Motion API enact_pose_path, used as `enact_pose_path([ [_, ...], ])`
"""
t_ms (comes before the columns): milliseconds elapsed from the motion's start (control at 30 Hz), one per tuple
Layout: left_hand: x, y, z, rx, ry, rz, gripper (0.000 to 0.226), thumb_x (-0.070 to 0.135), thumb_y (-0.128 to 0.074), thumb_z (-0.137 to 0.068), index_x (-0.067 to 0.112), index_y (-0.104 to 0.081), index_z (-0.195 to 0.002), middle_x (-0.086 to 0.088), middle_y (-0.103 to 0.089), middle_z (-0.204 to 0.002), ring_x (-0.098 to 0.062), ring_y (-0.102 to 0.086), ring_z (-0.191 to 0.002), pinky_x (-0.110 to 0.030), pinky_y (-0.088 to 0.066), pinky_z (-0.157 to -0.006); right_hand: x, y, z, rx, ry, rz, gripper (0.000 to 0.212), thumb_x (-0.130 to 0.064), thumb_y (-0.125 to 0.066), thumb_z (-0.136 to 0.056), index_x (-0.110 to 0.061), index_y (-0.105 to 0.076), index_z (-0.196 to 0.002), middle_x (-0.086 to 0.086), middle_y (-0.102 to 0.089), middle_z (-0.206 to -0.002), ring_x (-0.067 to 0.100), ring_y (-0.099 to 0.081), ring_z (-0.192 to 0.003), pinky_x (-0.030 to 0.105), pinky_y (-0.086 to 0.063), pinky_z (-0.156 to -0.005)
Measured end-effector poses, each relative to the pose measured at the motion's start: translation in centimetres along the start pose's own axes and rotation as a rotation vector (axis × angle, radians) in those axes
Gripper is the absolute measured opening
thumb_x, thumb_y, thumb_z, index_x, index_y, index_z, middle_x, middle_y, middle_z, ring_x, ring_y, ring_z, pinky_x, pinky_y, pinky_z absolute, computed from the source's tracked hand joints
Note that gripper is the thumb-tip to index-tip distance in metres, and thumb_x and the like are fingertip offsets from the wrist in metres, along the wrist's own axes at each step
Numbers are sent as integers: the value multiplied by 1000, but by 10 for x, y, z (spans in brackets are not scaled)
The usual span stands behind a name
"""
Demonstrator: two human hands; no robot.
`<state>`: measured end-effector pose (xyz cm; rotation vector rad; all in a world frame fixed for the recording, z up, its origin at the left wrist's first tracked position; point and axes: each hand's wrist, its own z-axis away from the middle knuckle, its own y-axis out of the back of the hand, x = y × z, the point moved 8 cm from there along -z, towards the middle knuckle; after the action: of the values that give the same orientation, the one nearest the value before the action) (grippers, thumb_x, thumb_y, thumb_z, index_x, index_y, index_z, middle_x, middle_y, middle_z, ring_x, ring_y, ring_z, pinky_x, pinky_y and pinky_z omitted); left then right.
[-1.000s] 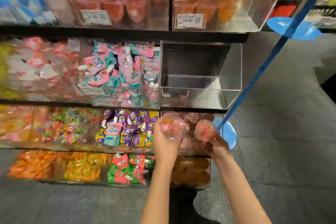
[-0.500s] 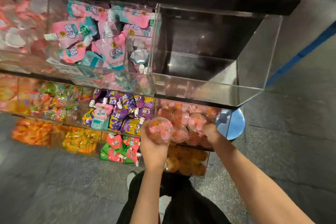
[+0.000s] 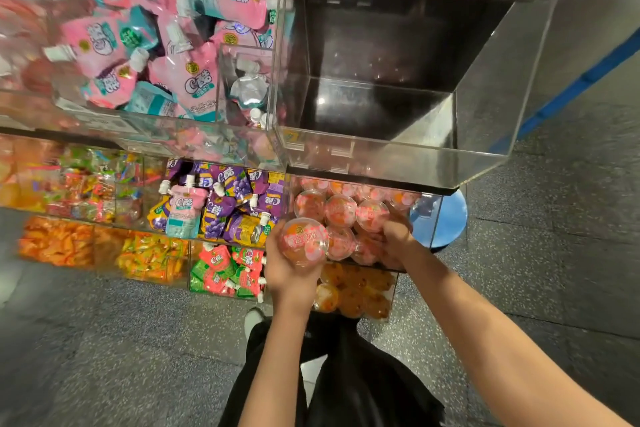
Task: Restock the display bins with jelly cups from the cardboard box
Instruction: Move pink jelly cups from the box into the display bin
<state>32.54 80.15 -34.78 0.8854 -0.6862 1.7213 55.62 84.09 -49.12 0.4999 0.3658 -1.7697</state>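
I see my left hand (image 3: 287, 274), just below the centre of the frame, curled around a round clear plastic jelly cup with a pink and red printed lid (image 3: 304, 241), holding it lid-up at the front left corner of the clear acrylic bin of pink jelly cups (image 3: 437, 218). My right hand (image 3: 398, 239) reaches into that same bin at centre right, fingers bent down among the cups (image 3: 341, 210); I cannot tell whether it grips one. Directly above, in the upper right of the frame, sits a large clear acrylic bin with nothing in it (image 3: 485, 107). To its left, a bin holds pink and teal spouted pouches (image 3: 114, 48). Purple grape pouches (image 3: 235, 191) lie left of the cups. Orange jelly cups (image 3: 356, 291) fill the bin below.
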Motion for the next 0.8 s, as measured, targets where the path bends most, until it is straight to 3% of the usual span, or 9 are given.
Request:
enact_pose_path([
  [100,-1,-6,5,51,-42,-3,53,-8,-64,-81,26,-48,-118,11,-55,-105,-1,-58,-89,-14,-49,-77,-9,4,12,3,74,-16,34,-28,-62,-88,-10,-59,-117,9,-63,-110,26,-64,-95,43,-55,-85],
  [200,11,-16,18,41,-258,-89,62,-29,-59,-72,19,-47,-109,7,-55,-101,9,-62,-79,-9,-48,-66,-10,6,54,54,81,28,28,-31,-52,-96,-8,-56,-111,7,-65,-83,18,-63,-66,29,-51,-56],
  [333,6,-32,27,3,-225,-284,69,-9,-71,-71,20,-47,-129,1,-61,-111,-11,-62,-97,-13,-48,-72,-5,-36,135,-227,260,32,30,-43,-54,-93,-15,-62,-88,7,-66,-77,23,-64,-74,37,-50,-72],
  [467,-9,-55,36,-180,-190,-409,86,-6,-70,-72,24,-32,-143,-1,-46,-136,-17,-50,-121,-29,-48,-96,9,-30,149,-111,322,76,41,-44,-65,-73,-18,-65,-105,13,-68,-99,30,-65,-88,46,-52,-80],
  [533,-17,-66,40,-332,-217,-476,92,6,-77,-73,22,-24,-147,10,-37,-142,-10,-36,-133,-16,-36,-104,9,-18,144,-52,321,88,40,-40,-61,-77,-15,-65,-108,16,-68,-107,32,-67,-93,48,-55,-81],
  [600,-25,-75,47,-468,-190,-472,102,27,-78,-73,23,-12,-151,25,-28,-138,4,-25,-132,-1,-25,-99,12,-2,133,-21,285,-14,20,-18,-55,-91,-9,-62,-107,19,-66,-107,35,-66,-93,44,-59,-71],
  [667,-36,-80,43,-520,-120,-500,98,30,-69,-76,28,-6,-151,19,-24,-148,1,-19,-138,-15,-25,-110,13,16,120,44,245,-45,18,-3,-49,-95,-6,-59,-109,21,-63,-109,35,-65,-93,38,-60,-63],
  [733,-45,-83,32,-516,-45,-596,87,5,-53,-85,34,-5,-151,9,-15,-157,-11,-12,-145,-36,-23,-117,13,31,104,130,255,83,14,-10,-50,-95,-12,-60,-105,19,-63,-111,36,-64,-98,47,-58,-78],
  [800,-49,-84,20,-513,-6,-712,90,-7,-44,-84,38,-1,-150,8,-10,-158,-17,-11,-146,-42,-24,-117,15,38,88,184,234,240,17,-19,-50,-96,-12,-60,-108,13,-64,-108,36,-62,-104,51,-52,-90],
])
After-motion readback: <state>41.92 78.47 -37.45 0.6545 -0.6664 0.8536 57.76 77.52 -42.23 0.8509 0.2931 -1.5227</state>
